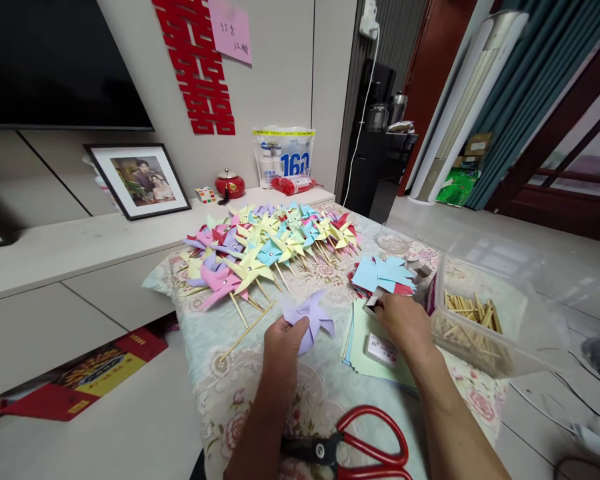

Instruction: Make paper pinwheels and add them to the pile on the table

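The left hand (283, 337) pinches the lilac folded-paper pinwheel (311, 319) just above its fingers, while the right hand (403, 319), nearer the blue-and-red stack of paper pinwheel heads (383, 275) beyond its knuckles, grips a small pale piece (373, 303), unidentifiable, at its fingertips.

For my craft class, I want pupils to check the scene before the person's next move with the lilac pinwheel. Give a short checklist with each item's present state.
1. Left hand grips the lilac pinwheel: ok.
2. Pinwheel already on a stick: not ok, none shows under it.
3. Sticks within reach: ok, a clear tub beside the right hand holds them.
4. Right hand has picked something up: cannot tell, its fingertips are at a small item.
5. Red scissors lie clear of both hands: ok.
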The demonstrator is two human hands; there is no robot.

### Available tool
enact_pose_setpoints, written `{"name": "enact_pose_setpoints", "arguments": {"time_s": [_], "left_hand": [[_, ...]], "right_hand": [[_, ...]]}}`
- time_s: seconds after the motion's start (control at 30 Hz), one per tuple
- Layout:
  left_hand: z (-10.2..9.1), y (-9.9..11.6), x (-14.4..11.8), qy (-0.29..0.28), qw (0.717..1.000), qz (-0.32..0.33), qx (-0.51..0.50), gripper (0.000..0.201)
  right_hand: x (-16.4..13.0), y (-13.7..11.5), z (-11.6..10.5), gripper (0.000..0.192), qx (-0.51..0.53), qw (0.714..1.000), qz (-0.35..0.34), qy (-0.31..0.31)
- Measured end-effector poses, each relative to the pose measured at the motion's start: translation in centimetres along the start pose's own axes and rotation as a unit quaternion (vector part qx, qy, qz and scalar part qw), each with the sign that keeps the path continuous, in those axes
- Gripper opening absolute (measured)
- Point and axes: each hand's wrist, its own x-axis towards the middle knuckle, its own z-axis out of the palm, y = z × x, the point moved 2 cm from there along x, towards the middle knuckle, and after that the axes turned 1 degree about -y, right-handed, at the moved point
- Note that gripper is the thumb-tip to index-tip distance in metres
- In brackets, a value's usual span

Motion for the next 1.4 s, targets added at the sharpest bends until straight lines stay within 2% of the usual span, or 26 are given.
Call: {"name": "enact_pose_setpoints", "arguments": {"time_s": [0.2,0.4,0.67,0.87,1.27,1.4], "left_hand": [[0.08,-0.70,0.36,-0.007,1.000,0.007,0.003,0.032],[0.32,-0.31,-0.11,-0.009,1.000,0.015,0.005,0.027],[0.41,-0.23,-0.21,0.004,1.000,0.018,0.004,0.025],[0.35,-0.34,-0.13,-0.012,1.000,0.019,0.005,0.033],[0.08,-0.66,0.07,-0.015,1.000,0.012,0.002,0.030],[0.01,-0.75,0.21,-0.014,1.000,0.018,0.005,0.031]], "right_hand": [[0.49,0.45,0.53,0.030,0.015,1.000,-0.026,-0.004],[0.72,0.35,0.79,0.031,0.010,0.999,-0.044,-0.002],[0.65,0.07,0.92,0.032,0.015,0.999,-0.042,-0.010],[0.53,-0.03,0.74,0.032,0.028,0.999,-0.019,-0.014],[0.46,-0.02,0.53,0.034,0.031,0.999,-0.015,0.025],[0.64,0.18,0.47,0.030,0.059,0.996,-0.005,0.063]]}}
